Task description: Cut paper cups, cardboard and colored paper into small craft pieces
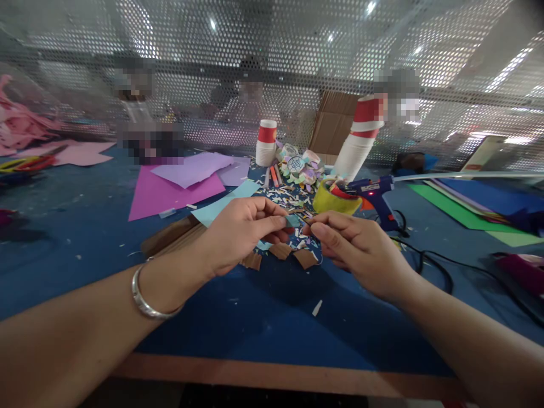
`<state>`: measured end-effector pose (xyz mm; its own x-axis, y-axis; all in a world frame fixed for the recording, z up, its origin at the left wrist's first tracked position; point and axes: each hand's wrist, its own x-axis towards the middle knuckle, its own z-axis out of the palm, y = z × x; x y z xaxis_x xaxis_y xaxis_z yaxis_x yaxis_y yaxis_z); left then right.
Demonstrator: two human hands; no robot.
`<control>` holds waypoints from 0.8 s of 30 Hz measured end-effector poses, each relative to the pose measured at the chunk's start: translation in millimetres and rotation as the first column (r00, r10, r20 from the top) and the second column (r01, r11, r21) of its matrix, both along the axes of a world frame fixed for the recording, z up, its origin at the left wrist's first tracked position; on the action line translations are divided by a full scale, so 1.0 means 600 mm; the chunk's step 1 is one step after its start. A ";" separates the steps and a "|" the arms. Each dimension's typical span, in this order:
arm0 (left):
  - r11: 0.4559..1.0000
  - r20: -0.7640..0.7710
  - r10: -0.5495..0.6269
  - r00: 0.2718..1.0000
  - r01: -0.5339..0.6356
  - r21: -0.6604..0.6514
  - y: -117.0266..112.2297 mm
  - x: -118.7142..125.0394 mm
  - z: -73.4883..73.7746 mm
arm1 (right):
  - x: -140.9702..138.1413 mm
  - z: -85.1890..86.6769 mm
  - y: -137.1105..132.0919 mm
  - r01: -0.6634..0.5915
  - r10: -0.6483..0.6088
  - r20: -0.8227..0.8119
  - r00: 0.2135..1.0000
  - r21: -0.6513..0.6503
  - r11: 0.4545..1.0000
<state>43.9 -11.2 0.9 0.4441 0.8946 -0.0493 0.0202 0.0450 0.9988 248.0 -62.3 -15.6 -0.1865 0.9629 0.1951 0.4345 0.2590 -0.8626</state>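
Observation:
My left hand [244, 232], with a silver bangle at its wrist, pinches a small light-blue paper piece [292, 220] between thumb and fingers. My right hand [355, 246] meets it from the right, fingers curled and pinched at the same small piece. Both hands hover just above the blue table [63, 238]. Under them lie brown cardboard scraps [293, 256] and many tiny paper bits.
A blue glue gun [378, 195] with its black cord lies right of a yellow tape roll [335, 198]. Stacked paper cups [266, 143], [359, 141] stand behind. Purple and magenta paper sheets [178, 184] lie left, green and blue sheets [463, 207] right. A perforated screen closes the back.

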 end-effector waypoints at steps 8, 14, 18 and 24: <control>1.000 0.045 0.021 0.999 -0.022 0.020 0.007 -0.004 -0.005 | 0.007 -0.004 0.006 -0.028 0.025 -0.049 0.998 -0.056 0.998; 1.000 0.067 -0.024 0.997 0.023 0.011 0.004 -0.001 -0.004 | 0.004 -0.002 0.007 -0.024 0.023 -0.025 0.999 -0.049 0.999; 0.999 0.073 -0.033 0.997 0.032 0.016 0.001 -0.001 -0.001 | 0.004 -0.002 0.007 -0.035 0.034 -0.014 0.999 -0.032 0.999; 0.999 0.042 -0.045 0.998 0.044 0.020 -0.002 0.000 0.002 | 0.003 0.003 0.004 -0.052 0.052 0.000 0.999 -0.042 0.998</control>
<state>43.9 -12.6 2.2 0.4849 0.8745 -0.0132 -0.0203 0.0264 0.9994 249.7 -59.7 -14.1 -0.2369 0.9591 0.1548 0.4225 0.2452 -0.8726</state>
